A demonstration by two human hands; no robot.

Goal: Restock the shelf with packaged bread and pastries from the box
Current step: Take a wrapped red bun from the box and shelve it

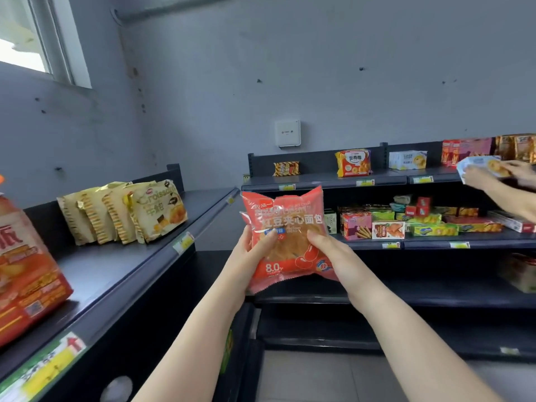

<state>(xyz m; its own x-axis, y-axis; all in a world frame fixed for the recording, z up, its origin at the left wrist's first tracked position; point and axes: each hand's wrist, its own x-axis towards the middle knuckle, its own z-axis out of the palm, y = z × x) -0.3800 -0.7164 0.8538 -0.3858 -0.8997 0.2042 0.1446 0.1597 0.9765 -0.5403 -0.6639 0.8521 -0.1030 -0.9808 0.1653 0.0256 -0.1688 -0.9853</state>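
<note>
Centre of the frame, nearest: 2 bare forearms reaching up from the bottom edge. Left hand point(250, 250) gripping the left side of a red bread packet point(285, 239), thumb across the front, fingers curled behind. Right hand point(333, 253) gripping the right side the same way, thumb pressed on the clear window over the bun. Packet held upright in mid-air, off any shelf, in front of the corner where 2 shelf units meet (white Chinese lettering on top, "8.0" printed near the bottom).

Far left edge: large orange multipack point(26, 274), partly cut off, resting on the dark left shelf point(121, 274). Further along that shelf, middle left: row of 4 gold croissant packets point(127, 211), leaning one against the next.

Right half, beyond the packet: dark back shelving point(324, 181) carrying small colourful snack boxes on 2 levels. Upper right edge: another person's hands point(493, 174) holding a pale blue packet point(478, 165) at the top level.

Farthest: grey wall with a small white wall box point(287, 133); window point(37, 39) in the upper left corner.
</note>
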